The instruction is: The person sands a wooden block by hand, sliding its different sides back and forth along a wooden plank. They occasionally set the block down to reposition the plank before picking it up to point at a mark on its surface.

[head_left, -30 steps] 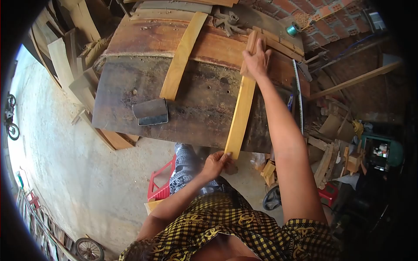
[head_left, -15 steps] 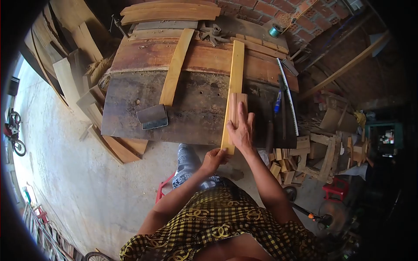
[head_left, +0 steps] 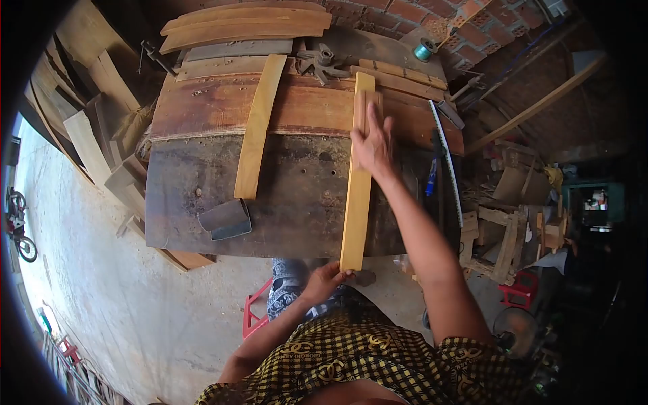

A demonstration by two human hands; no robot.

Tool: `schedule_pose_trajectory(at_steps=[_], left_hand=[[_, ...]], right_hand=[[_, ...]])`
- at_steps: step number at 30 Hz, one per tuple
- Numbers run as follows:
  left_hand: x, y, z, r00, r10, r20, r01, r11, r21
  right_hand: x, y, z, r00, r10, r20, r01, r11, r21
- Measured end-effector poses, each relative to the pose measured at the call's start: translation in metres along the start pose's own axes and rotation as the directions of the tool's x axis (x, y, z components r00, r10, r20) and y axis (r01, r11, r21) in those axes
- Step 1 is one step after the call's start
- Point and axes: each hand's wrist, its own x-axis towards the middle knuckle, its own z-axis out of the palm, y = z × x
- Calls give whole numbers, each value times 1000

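Note:
A long yellowish wooden strip lies lengthwise on the dark workbench, its near end jutting over the front edge. My left hand is closed on that near end. Toward the strip's far end, my right hand presses on a brown wooden block, fingers along its top and thumb at the left side; the block's underside is hidden. To the left lies a second wooden strip. Near its lower end rests a folded dark grey sheet, possibly sandpaper.
A rusty metal fitting with several arms and a teal spool sit at the back. Curved boards are stacked behind. On the right lie a blue-labelled tube and a long white-edged strip. Boards lean at left.
My right hand and the block have slid away from me along the strip. My left hand stays at the near end. The view has shifted, so the bench appears lower.

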Motion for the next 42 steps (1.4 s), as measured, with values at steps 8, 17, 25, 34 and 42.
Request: schedule_pose_trajectory(at_steps=[8, 17, 25, 34, 42], left_hand=[[-7, 3, 8, 994, 23, -103, -17, 998, 59], [-13, 8, 20, 948, 199, -249, -110, 938, 330], [-6, -8, 18, 898, 321, -302, -74, 784, 616], [1, -20, -12, 909, 416, -13, -298, 672, 678], [-14, 10, -13, 993, 66, 102, -92, 955, 281]], right_hand=[[91, 2, 20, 993, 31, -113, -28, 999, 30], [-6, 1, 11, 993, 9, -118, -5, 999, 39], [-195, 17, -4, 991, -119, -66, 111, 988, -105], [-238, 18, -11, 996, -88, -13, 87, 995, -40], [-234, 19, -8, 987, -140, -77, 138, 990, -28]])
